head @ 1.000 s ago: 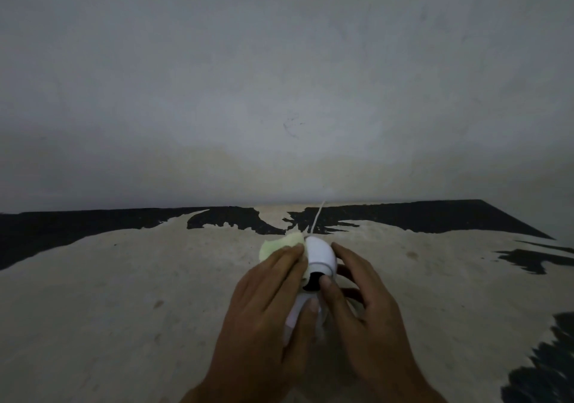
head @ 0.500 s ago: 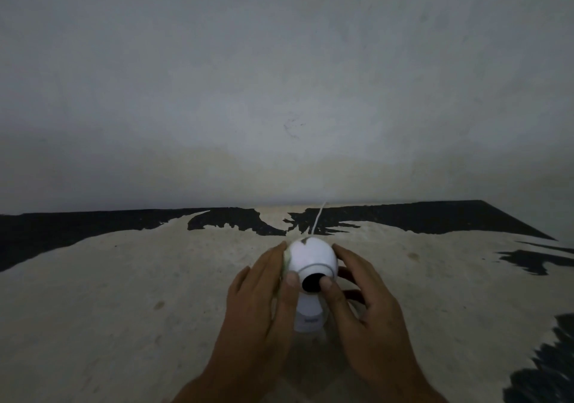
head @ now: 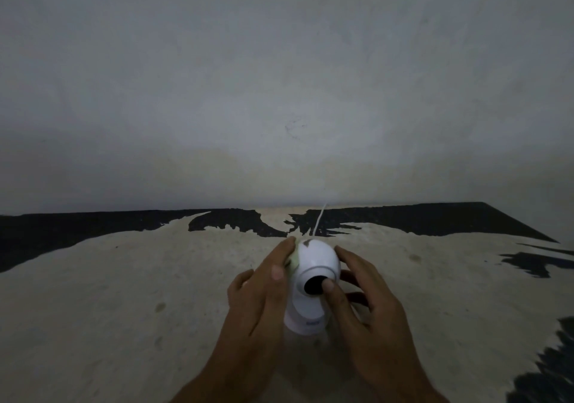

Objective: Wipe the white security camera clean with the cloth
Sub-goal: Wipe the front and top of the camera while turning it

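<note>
Camera [head: 315, 266] white, upright on tabletop [head: 124, 294] btwn my hands. L hand [head: 261, 291] fingers together, pressing pale cloth [head: 294, 258] flat on its left side. R hand [head: 369, 306] fingers spread round right side, thumb on lens [head: 313, 285].

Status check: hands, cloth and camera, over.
Left hand presses cloth on security camera head's left side. Right hand steadies it, thumb on lens. Cable runs back to wall. Nothing blocking.

A bare, dim room: worn, peeling tabletop [head: 124, 294] against a plain plaster wall [head: 279, 76].
</note>
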Available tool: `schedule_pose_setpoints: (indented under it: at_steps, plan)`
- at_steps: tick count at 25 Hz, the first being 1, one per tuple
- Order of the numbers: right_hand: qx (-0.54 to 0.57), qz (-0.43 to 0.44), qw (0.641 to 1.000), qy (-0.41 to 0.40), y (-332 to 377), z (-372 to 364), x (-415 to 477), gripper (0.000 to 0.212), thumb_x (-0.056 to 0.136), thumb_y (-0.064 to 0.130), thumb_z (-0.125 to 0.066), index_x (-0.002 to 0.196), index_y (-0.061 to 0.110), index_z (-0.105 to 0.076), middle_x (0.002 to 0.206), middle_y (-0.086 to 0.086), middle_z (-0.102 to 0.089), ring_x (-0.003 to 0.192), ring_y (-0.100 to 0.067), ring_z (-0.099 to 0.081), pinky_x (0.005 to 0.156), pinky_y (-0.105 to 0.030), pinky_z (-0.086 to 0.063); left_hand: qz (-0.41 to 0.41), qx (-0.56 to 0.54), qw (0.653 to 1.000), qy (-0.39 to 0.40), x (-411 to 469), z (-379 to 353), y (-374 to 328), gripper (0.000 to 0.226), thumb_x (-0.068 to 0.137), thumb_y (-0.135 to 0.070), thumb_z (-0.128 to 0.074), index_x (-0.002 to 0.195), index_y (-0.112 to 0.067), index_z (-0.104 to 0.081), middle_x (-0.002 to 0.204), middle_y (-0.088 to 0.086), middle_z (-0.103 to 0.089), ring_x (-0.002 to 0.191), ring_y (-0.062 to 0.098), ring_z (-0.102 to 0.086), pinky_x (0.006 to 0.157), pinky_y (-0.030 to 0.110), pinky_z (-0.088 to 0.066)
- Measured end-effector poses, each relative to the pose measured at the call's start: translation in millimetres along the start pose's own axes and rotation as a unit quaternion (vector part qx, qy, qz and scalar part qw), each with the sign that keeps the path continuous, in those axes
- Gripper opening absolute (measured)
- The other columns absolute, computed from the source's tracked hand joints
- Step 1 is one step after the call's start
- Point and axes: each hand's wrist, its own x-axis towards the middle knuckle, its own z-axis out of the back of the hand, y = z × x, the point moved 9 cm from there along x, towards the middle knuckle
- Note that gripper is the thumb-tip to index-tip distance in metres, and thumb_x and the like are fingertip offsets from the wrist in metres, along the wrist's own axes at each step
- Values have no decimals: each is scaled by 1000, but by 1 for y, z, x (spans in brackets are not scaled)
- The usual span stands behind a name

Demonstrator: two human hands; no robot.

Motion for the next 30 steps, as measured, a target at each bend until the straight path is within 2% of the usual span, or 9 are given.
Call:
schedule_pose_setpoints:
  at_steps: [4,6,9,12,14,16,22,25,30]
  plan:
    - [-7,-2,1000,1,-1,-2,0,56,81,58,-52,130,30,-48,127,12,-55,109,1,-54,83,-22,-51,47,-86,995,11,7,-7,14,58,68,-68,-21,101,-37,-58,102,-10,-63,100,8,-56,91,27,-41]
    - [-5,-4,1000,5,-1,-2,0,64,76,64,-47,130,30,-48,127,13,-55,109,2,-54,82,-21,-52,33,-29,998,-52,10,-2,16,68,72,-75,-17,108,-29,-54,102,-7,-61,102,12,-54,92,28,-35]
    - [-1,-10,1000,9,-6,-4,1,66,74,64,-46,130,28,-50,125,11,-58,106,0,-56,82,-24,-53,-76,124,985,-97,1,-1,1,88,70,-79,-20,126,-16,-45,132,11,-50,119,16,-42,94,24,-21]
    - [9,-40,999,15,-17,-8,2,80,67,72,-52,128,20,-51,120,8,-58,98,1,-56,82,-19,-49,-219,332,917,-33,-17,-19,-20,57,88,-57,-14,126,-28,-44,131,3,-50,116,15,-37,89,24,-21]
    - [9,-74,996,41,-25,-13,2,79,71,64,-59,129,12,-50,122,-1,-58,100,-10,-57,87,-24,-47,-236,367,900,-6,-24,-24,-26,58,89,-55,-12,126,-27,-47,132,2,-50,113,20,-39,88,29,-24]
    - [7,-45,998,34,-18,-10,1,74,71,60,-54,130,14,-50,124,-4,-60,106,-15,-58,92,-33,-49,-218,382,898,-6,-20,-23,-25,60,88,-55,-9,128,-28,-45,135,1,-47,117,22,-39,90,35,-23]
    - [16,-43,998,32,-16,-8,1,85,58,82,-44,123,29,-52,116,9,-60,103,-12,-60,85,-22,-50,-248,375,893,14,-16,-20,-33,55,91,-52,-11,126,-27,-45,132,-5,-49,120,10,-40,98,37,-21]
    - [4,-23,999,22,-14,-9,3,53,70,64,-49,119,46,-42,114,22,-55,102,8,-56,78,-2,-44,-267,353,897,15,-13,-18,-35,53,91,-53,-12,126,-30,-43,131,-7,-51,120,2,-39,102,38,-19]
    - [43,0,998,36,0,-1,-1,48,76,45,-69,120,41,-52,119,23,-56,109,5,-55,85,-9,-46,-284,278,917,-4,-10,-9,-40,45,92,-50,-13,128,-35,-36,126,-21,-46,117,-12,-38,105,34,-18]
